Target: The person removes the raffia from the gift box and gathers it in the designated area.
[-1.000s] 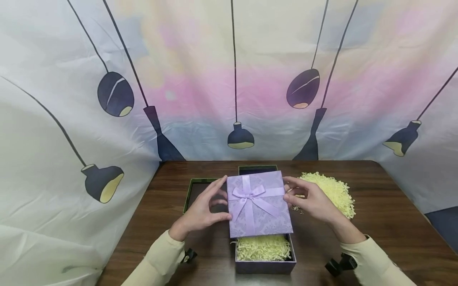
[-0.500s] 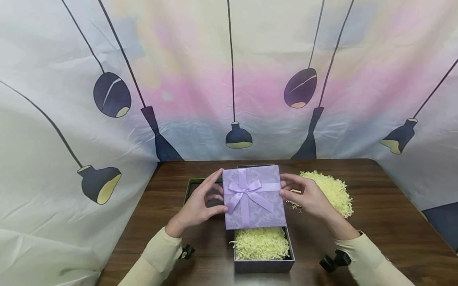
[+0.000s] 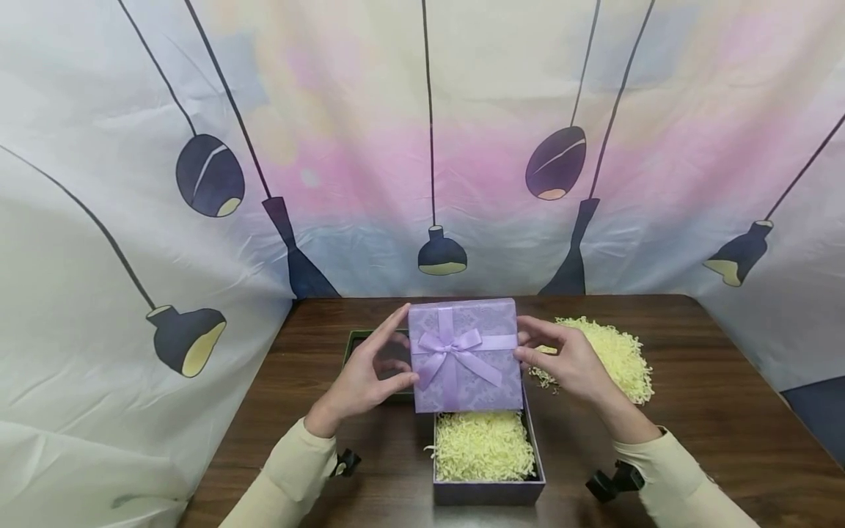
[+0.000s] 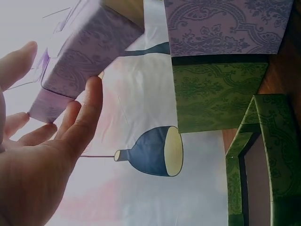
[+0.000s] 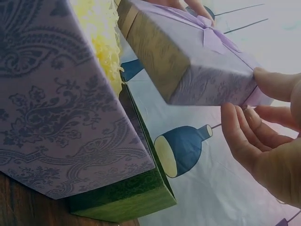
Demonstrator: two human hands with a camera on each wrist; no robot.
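Note:
A purple patterned box lid (image 3: 465, 367) with a lilac ribbon bow (image 3: 452, 347) is held up, tilted, between both hands. My left hand (image 3: 363, 378) grips its left side, thumb toward the front and fingers along the edge. My right hand (image 3: 571, 363) pinches the opposite side between thumb and fingers. Beneath and nearer stands the purple box (image 3: 488, 493), upright and filled with pale yellow shredded paper (image 3: 485, 447). In the right wrist view the lid (image 5: 202, 66) hangs apart from the box (image 5: 66, 103). The lid hides the far part of the box in the head view.
A green box (image 4: 216, 94) stands behind the purple one. Its green lid (image 4: 282, 150) lies to the left, hollow side up. At the right of the wooden table (image 3: 693, 411) is a heap of yellow shredded paper (image 3: 610, 359). A lamp-printed cloth (image 3: 370, 147) hangs behind.
Both hands have raised the lid and shifted it slightly left and away, so more of the box's paper filling shows. The lid's far edge now covers the green box behind.

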